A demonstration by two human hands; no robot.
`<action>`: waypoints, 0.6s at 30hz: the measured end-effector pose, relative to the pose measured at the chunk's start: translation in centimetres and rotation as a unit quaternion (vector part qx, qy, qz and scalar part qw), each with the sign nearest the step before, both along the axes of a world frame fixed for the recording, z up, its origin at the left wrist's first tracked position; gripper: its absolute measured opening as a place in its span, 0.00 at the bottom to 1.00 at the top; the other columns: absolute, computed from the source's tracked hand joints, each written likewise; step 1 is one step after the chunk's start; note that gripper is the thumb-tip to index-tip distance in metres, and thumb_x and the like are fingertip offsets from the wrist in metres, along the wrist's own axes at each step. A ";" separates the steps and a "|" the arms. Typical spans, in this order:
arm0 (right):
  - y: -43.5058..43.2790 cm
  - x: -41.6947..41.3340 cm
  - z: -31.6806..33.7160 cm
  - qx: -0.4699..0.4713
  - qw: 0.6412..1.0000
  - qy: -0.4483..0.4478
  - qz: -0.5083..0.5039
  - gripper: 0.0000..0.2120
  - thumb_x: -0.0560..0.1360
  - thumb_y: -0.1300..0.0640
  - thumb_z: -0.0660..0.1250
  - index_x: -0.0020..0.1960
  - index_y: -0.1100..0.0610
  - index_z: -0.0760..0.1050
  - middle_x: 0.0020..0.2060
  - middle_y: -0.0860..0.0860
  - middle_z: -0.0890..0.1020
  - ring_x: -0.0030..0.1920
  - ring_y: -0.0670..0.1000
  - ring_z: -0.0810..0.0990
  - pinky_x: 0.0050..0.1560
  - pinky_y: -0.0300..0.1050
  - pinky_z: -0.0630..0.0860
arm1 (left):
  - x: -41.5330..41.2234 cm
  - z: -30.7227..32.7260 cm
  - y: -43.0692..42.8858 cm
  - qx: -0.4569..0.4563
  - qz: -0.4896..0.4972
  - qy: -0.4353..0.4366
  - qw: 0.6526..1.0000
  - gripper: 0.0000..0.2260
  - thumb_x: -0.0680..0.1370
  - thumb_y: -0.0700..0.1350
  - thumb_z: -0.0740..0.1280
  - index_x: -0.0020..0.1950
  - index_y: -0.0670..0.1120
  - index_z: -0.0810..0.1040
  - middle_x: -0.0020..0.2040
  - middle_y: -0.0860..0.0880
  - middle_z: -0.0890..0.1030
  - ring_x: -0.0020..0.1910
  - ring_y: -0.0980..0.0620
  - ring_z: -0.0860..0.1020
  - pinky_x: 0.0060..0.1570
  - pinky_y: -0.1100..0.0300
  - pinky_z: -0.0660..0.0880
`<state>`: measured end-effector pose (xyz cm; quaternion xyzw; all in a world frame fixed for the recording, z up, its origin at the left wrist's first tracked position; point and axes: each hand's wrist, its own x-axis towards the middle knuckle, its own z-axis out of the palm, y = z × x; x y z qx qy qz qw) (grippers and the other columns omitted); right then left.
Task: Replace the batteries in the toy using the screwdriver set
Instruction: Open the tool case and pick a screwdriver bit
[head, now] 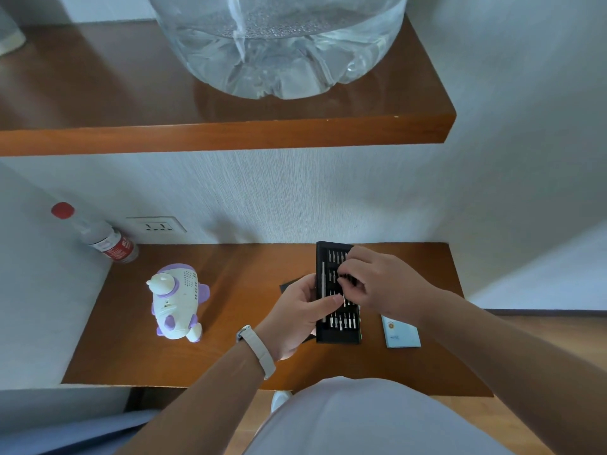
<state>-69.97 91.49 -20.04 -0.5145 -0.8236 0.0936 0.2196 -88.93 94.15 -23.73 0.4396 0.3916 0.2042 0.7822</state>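
A white and purple toy [177,300] lies on the lower wooden shelf [249,264], left of my hands. The black screwdriver set tray [338,326] holds rows of silver bits and a slim silver handle along its left side. My left hand [299,313] grips the tray's left edge, thumb across the handle. Over the middle rows, my right hand [374,280] has its fingertips pinched around a bit; whether the bit is lifted out I cannot tell. A small blue and white battery pack [402,333] lies right of the tray.
A red-capped bottle [105,238] leans in the back left corner beside a wall socket [157,226]. A dark flat piece [290,285] lies under my left hand. The upper wooden shelf [230,139] carries a large clear water jug [279,44].
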 end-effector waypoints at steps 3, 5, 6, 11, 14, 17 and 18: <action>-0.5 0.0 -0.1 0.014 1.000 0.008 -0.007 0.02 0.73 0.65 0.73 0.45 0.64 0.83 0.39 0.57 0.82 0.34 0.53 0.81 0.29 0.44 0.80 | 0.1 0.1 0.1 -0.001 0.000 0.000 1.000 0.18 0.76 0.44 0.73 0.65 0.43 0.77 0.54 0.42 0.86 0.53 0.44 0.85 0.47 0.54 0.82; -0.7 0.1 -0.2 -0.013 1.000 0.018 -0.019 0.05 0.76 0.62 0.71 0.49 0.64 0.83 0.43 0.56 0.82 0.38 0.53 0.81 0.34 0.45 0.81 | 0.1 0.1 0.1 -0.006 -0.002 -0.005 1.000 0.17 0.77 0.43 0.73 0.65 0.43 0.77 0.54 0.42 0.86 0.53 0.44 0.86 0.47 0.54 0.83; -0.7 0.2 -0.3 -0.039 0.998 0.027 -0.033 0.07 0.78 0.59 0.70 0.52 0.62 0.83 0.45 0.54 0.81 0.41 0.52 0.81 0.38 0.45 0.82 | 0.0 0.0 0.1 -0.010 -0.003 -0.009 1.000 0.16 0.77 0.43 0.72 0.64 0.42 0.78 0.54 0.42 0.86 0.52 0.44 0.86 0.47 0.54 0.83; -0.5 0.6 -0.5 -0.150 0.982 0.075 -0.083 0.11 0.80 0.52 0.67 0.58 0.56 0.82 0.48 0.42 0.74 0.49 0.45 0.76 0.47 0.32 0.73 | -0.2 -0.2 -0.1 -0.010 -0.018 -0.010 1.000 0.15 0.77 0.42 0.72 0.63 0.43 0.78 0.53 0.43 0.86 0.53 0.43 0.86 0.47 0.54 0.83; -0.7 0.4 -0.3 -0.159 0.981 0.071 -0.088 0.11 0.80 0.53 0.66 0.58 0.56 0.82 0.47 0.42 0.74 0.47 0.44 0.75 0.44 0.28 0.69 | -0.2 -0.2 0.0 -0.008 -0.023 -0.004 1.000 0.15 0.76 0.42 0.72 0.62 0.44 0.79 0.53 0.43 0.86 0.53 0.43 0.86 0.47 0.53 0.83; -1.3 0.2 -0.2 -0.120 0.988 0.053 -0.081 0.10 0.81 0.55 0.66 0.56 0.59 0.82 0.48 0.48 0.78 0.45 0.49 0.79 0.44 0.38 0.77 | -0.2 -0.1 0.0 -0.010 -0.026 -0.006 1.000 0.14 0.77 0.43 0.72 0.62 0.44 0.79 0.52 0.44 0.87 0.52 0.44 0.86 0.46 0.54 0.83; -1.5 0.1 -0.3 -0.096 0.991 0.046 -0.078 0.09 0.80 0.56 0.66 0.54 0.60 0.82 0.47 0.50 0.79 0.43 0.50 0.79 0.42 0.42 0.79 | -0.2 -0.1 -0.1 -0.008 -0.028 -0.006 1.000 0.14 0.77 0.42 0.72 0.62 0.44 0.79 0.52 0.44 0.87 0.52 0.45 0.86 0.46 0.55 0.83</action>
